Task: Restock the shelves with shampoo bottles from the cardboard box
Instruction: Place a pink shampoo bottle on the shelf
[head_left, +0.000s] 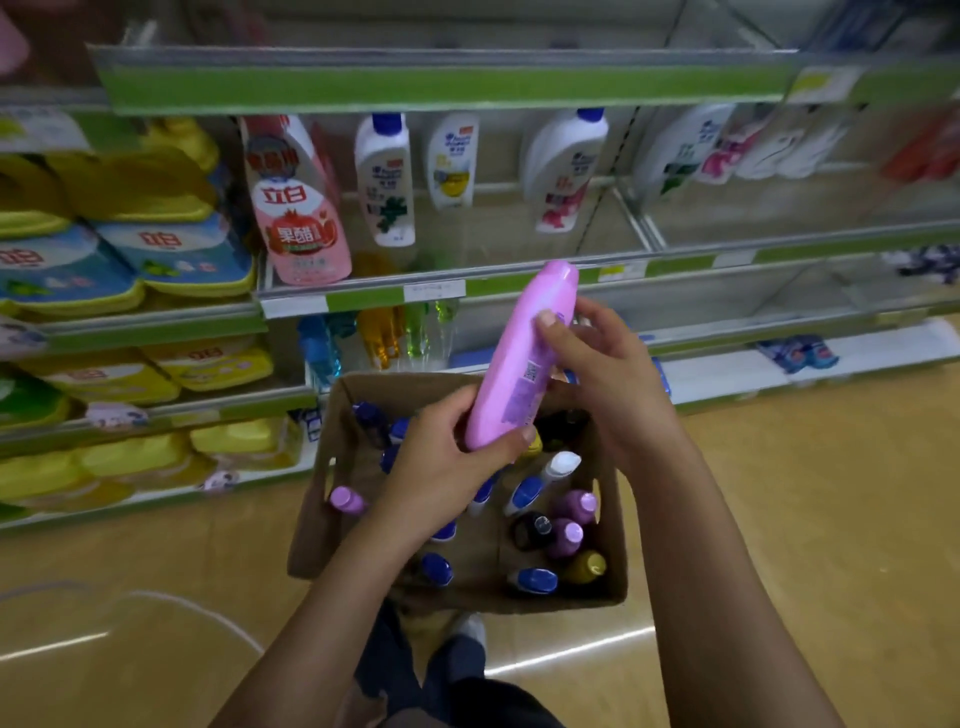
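Directly above the cardboard box (613, 545), a person holds a pink shampoo bottle (519, 358) with both hands, tilted so its rounded end points up toward the shelf edge (363, 299). The left hand (441, 462) grips the bottle's lower end, fingers curled round it from the left and the thumb wrapped under its base. The right hand (602, 374) grips the bottle higher up from the right, thumb pressed on the face near a printed label and fingers curled behind. The box stands open on the wooden floor (779, 519), just in front of the shelving, and holds a loose scatter of upright bottles: blue-capped bottles (535, 579), purple bottles (574, 535), a yellow-capped bottle (587, 566) and a dark one (532, 530). Beyond the box, the shelf above it carries white shampoo bottles (387, 182) with blue caps, spaced apart, and a pink refill pouch (301, 218) to their left. Farther left of the box, stacked yellow and blue packs (156, 249) fill several shelves. The person's feet show just behind the box.
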